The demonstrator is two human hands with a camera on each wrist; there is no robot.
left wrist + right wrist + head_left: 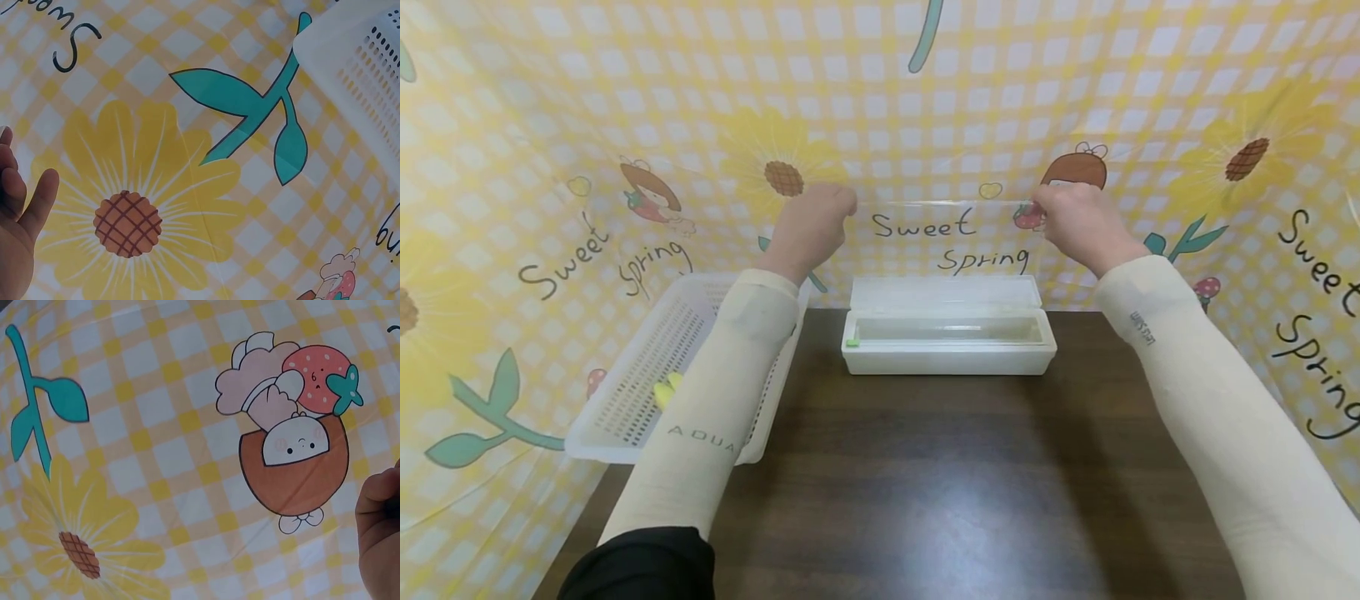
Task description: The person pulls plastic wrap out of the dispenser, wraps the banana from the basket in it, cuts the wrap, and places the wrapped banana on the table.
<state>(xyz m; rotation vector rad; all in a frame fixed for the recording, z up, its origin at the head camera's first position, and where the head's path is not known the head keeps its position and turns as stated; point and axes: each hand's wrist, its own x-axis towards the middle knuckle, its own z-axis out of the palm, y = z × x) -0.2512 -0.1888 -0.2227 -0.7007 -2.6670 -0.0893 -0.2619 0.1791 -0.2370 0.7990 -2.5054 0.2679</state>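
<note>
A clear sheet of plastic wrap [936, 202] stretches between my two raised hands, its upper edge showing as a thin shiny line. My left hand [817, 227] pinches one end, and my right hand [1081, 223] pinches the other. Below the sheet, a white wrap dispenser box [951, 362] stands on the table with its lid [945, 293] tipped up at the back. A small green cutter slider [852, 342] sits at the left of its front edge. In both wrist views, only part of each hand shows at the frame's edge.
A white perforated basket [597, 450] stands at the left, partly behind my left forearm. Inside it lies a yellow object [666, 390], mostly hidden by the sleeve. A checked, flower-printed cloth [895, 125] rises behind and beside the dark wooden table [925, 483].
</note>
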